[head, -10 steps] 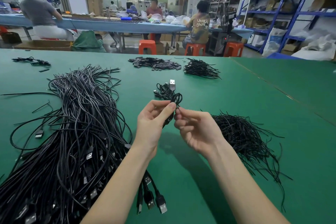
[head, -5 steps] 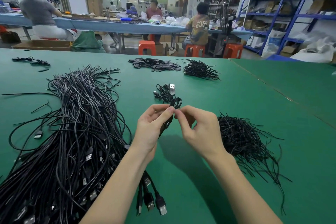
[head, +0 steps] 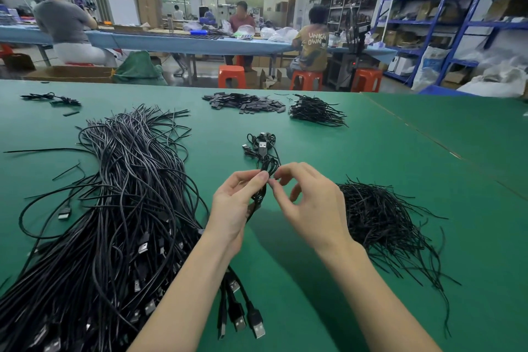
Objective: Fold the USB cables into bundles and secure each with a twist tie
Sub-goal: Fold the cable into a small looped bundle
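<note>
A folded black USB cable bundle [head: 264, 180] hangs between my hands above the green table [head: 371, 151]. My left hand [head: 237, 206] grips the bundle around its middle, thumb on top. My right hand [head: 308, 203] pinches a black twist tie at the bundle's waist with thumb and forefinger. A finished bundle [head: 261, 146] with a silver USB plug lies just beyond. A big heap of loose black USB cables [head: 108, 223] covers the left. A pile of black twist ties [head: 383, 223] lies at the right.
At the far edge lie a pile of flat dark pieces [head: 245, 101], another clump of ties [head: 314, 111] and a few cables [head: 51, 98]. Beyond it, people sit at a blue workbench [head: 177, 40] with orange stools; blue shelving [head: 428, 23] stands at right.
My right hand has turned over, its palm now facing down and its fingers spread more while twisting the tie. The bundle and left hand stay nearly in place.
</note>
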Available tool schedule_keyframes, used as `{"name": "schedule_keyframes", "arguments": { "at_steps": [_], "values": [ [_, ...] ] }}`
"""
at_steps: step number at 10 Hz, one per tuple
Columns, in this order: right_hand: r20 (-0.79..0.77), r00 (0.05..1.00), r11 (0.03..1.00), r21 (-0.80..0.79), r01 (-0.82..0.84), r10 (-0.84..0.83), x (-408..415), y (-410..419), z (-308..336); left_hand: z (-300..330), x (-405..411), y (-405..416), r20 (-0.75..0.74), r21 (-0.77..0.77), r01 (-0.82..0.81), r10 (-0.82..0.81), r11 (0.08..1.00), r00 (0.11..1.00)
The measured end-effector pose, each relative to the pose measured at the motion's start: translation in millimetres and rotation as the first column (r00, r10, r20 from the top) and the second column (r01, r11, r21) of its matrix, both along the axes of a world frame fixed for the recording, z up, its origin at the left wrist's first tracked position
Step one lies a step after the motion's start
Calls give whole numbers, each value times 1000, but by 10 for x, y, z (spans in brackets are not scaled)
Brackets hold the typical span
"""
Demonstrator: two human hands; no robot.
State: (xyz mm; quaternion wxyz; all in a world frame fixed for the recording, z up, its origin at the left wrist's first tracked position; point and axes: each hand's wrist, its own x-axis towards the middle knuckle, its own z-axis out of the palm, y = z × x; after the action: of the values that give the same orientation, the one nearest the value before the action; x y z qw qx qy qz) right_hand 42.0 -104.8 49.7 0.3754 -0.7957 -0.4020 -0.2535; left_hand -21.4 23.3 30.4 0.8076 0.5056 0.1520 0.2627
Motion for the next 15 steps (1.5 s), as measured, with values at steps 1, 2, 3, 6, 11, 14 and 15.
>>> {"name": "schedule_keyframes", "arguments": {
  "at_steps": [1,2,3,6,11,14,15],
  "values": [
    [61,998,1000,7,-3,3,5,1,-51,12,-15,13,-16,-17,-1,0,1000,1000],
    [115,993,998,69,6,-14,40,-1,-75,12,-20,8,-29,-10,8,-8,1000,1000],
    [126,992,996,94,-8,-4,59,3,-120,17,-21,-3,-30,-1,26,-26,1000,999],
    [-671,-358,744,658,114,649,56,19,163,100,35,-8,89,-10,117,-116,993,989],
    [-643,724,935,355,-7,249,338,425,-1,-234,175,62,-191,566,-132,286,814,939],
    [-361,933,973,-217,-74,-10,1180,1093,-22,-378,143,-36,-310,943,212,444,258,841],
    [-312,949,912,-402,-85,-49,1326,1265,-90,-401,148,-52,-308,948,227,458,223,834]
  ]
}}
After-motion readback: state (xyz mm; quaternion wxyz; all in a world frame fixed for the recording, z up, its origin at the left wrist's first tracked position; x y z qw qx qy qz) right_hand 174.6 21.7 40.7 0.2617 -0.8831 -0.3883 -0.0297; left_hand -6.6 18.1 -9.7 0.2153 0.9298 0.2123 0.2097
